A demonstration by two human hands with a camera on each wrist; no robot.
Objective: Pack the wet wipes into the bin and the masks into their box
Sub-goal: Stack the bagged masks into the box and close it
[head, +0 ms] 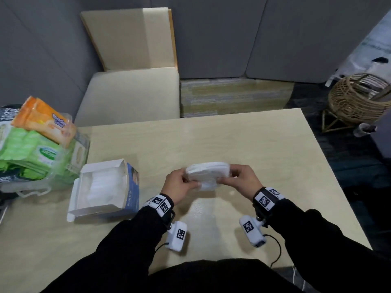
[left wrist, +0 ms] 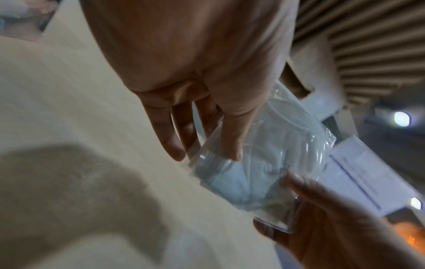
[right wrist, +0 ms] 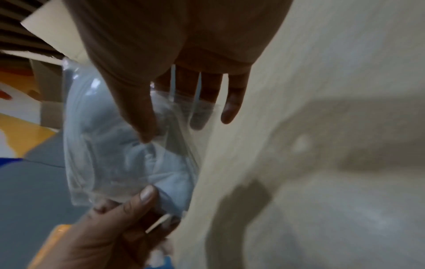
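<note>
Both hands (head: 179,185) (head: 243,180) pinch the masks (head: 208,172) between them above the table (head: 232,140).

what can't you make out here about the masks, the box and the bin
- Mask count: the mask packs sit stacked between the left hand and right hand; head view too small, wrist views blurred.
- Mask box: head view shows white contents, but how full it is can't be told.
- Bin: cut off by the left edge in the head view, and wet wipes cover its inside.
</note>
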